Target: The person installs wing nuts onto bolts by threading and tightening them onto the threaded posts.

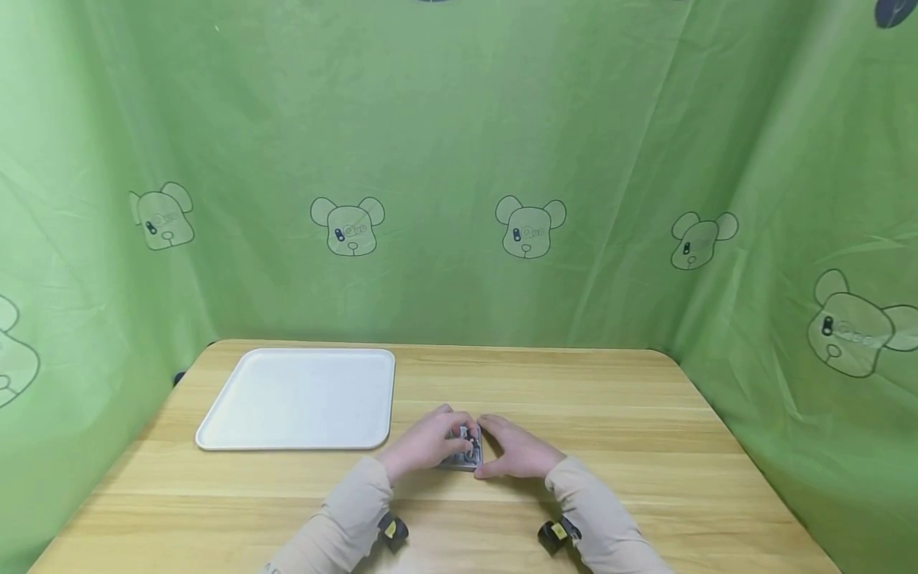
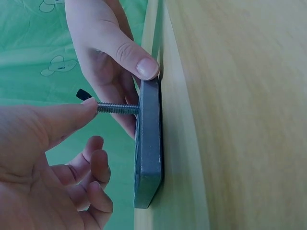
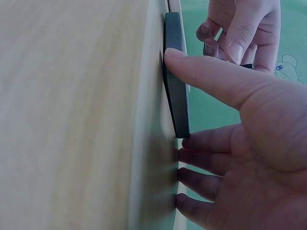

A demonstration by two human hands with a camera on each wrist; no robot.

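Observation:
A small flat dark-grey block [image 1: 462,458] lies on the table, with a dark-and-light pattern on its top face. A threaded metal bolt [image 2: 117,108] with a black end stands upright from that face. My left hand [image 1: 428,442] pinches the bolt near its upper end between thumb and forefinger; the other fingers are curled beside it. From the right, my right hand [image 1: 521,452] holds the block, its thumb [image 3: 192,64] against the near side and its fingertips near the far corner. The left hand covers part of the block in the head view.
To the left on the wooden table [image 1: 610,414] lies a white rectangular tray [image 1: 294,399] with a raised rim. Green curtains [image 1: 437,295] printed with bear heads enclose the back and both sides. Black wrist devices [image 1: 393,532] hang below both sleeves.

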